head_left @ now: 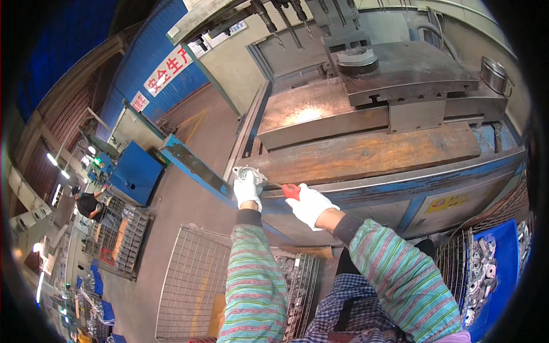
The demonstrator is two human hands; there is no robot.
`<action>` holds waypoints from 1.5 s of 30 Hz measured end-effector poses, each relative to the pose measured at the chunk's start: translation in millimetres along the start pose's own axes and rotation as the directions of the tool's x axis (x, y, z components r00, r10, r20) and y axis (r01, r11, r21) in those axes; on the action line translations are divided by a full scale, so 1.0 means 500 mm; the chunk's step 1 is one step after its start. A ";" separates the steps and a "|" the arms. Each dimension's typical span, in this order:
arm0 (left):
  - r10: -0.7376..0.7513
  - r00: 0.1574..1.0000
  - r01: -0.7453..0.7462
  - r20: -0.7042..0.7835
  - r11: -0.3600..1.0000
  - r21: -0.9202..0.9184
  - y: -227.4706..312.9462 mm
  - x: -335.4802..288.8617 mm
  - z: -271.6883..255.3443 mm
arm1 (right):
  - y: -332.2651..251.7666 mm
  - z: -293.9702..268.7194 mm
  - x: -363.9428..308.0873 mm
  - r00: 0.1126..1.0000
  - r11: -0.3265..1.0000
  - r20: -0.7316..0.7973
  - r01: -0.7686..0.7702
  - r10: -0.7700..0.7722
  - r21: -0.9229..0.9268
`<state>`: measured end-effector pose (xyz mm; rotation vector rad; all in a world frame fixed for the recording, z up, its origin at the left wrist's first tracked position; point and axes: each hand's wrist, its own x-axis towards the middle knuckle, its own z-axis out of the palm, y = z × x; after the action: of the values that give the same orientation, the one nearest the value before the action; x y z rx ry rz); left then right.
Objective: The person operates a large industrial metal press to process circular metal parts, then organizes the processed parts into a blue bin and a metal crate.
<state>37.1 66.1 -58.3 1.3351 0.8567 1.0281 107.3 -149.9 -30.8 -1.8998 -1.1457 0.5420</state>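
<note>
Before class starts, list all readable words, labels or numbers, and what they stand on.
White banner, blue wall: large red characters, not copied here.
Smaller white sign: red characters, too blurred.
Yellow label, machine cabinet: too small.
Blue-and-white notice: too small.

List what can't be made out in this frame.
All in the head view:
Underside of the metal part: covered by the left hand.
Tip of the red-handled tool in the right hand: too small to tell whether it touches the part.
Middle of the wire mesh: hidden behind the left sleeve.
Lower end of the blue bin: lost in the dark fisheye rim.
Co-worker's handwork: too small.
</note>
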 end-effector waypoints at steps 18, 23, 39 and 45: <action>0.017 1.000 -0.016 0.006 0.993 -0.120 0.004 -0.009 0.007 | -0.002 0.003 0.036 0.998 0.998 -0.025 -0.065 0.066 0.014; -0.001 1.000 0.001 -0.002 0.993 -0.118 0.003 -0.009 0.006 | -0.006 0.000 0.037 0.997 0.997 -0.021 -0.080 0.080 0.004; 0.006 1.000 -0.007 -0.003 0.997 -0.083 -0.007 0.002 0.002 | -0.004 0.000 0.039 0.996 0.996 -0.009 -0.083 0.084 0.010; 0.005 1.000 -0.005 -0.006 0.998 -0.067 -0.010 0.002 0.001 | -0.029 0.008 0.056 1.000 0.998 -0.027 0.000 0.002 0.064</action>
<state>38.3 67.3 -63.0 1.2792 0.8165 1.0562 110.7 -120.2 -19.6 -1.8476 -1.0977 0.5456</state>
